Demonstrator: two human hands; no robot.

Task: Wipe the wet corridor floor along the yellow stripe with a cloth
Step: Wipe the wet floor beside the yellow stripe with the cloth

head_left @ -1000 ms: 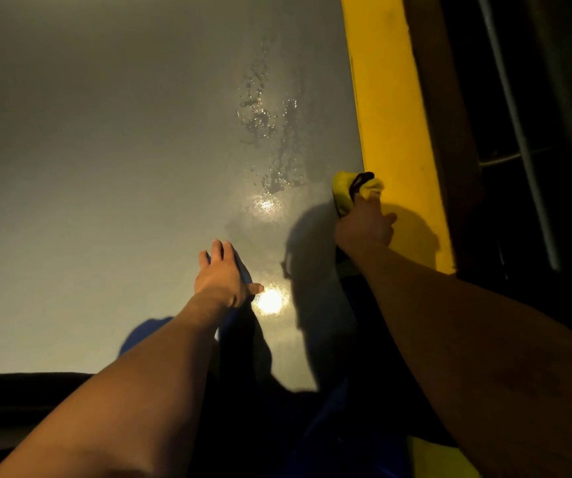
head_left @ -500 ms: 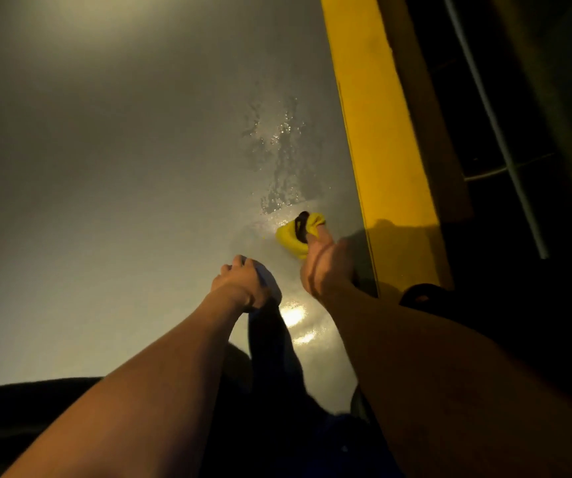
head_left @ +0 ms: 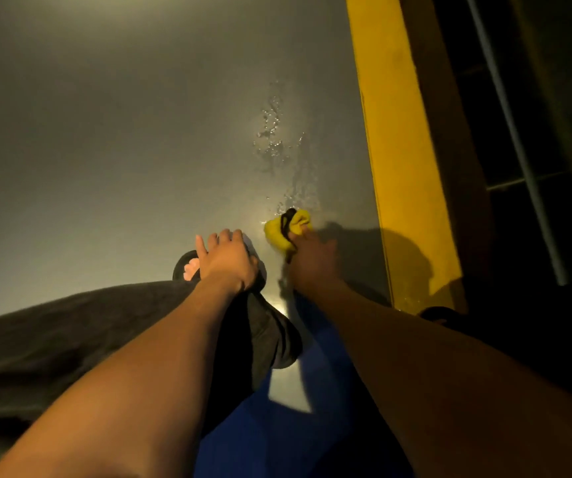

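The cloth point(head_left: 286, 232) is yellow and bunched up into a ball, with a dark strip across its top. It sits on the grey floor point(head_left: 112, 139), just left of the yellow stripe point(head_left: 398, 150) but not touching it. The right hand point(head_left: 312, 260) holds the cloth from behind, with its fingers curled onto the near side of the bundle, and presses it down on the floor. The hand is in shadow, so its fingers are hard to tell apart.

Just past the cloth, the floor is wet. Little shiny drops and streaks of water point(head_left: 277, 146) run away from the cloth, next to the stripe. A bright spot of light shines on the floor right by the cloth.

The left hand point(head_left: 226, 258) is close to the cloth, on its left. It is not holding anything. Its fingers are straight and spread a little, and the hand rests flat on top of a knee in dark pants point(head_left: 264, 332). Peeking out by this hand is a foot in a dark sandal point(head_left: 183, 265), with toes showing.

Both bare arms reach out from the bottom of the view. Between them is some blue cloth of the person's clothes point(head_left: 277, 436). A shadow of the right hand falls across the floor and onto the stripe.

To the right of the stripe there is a brown edge point(head_left: 439, 132), and then a dark place with a long grey pipe point(head_left: 515, 139) running along it.
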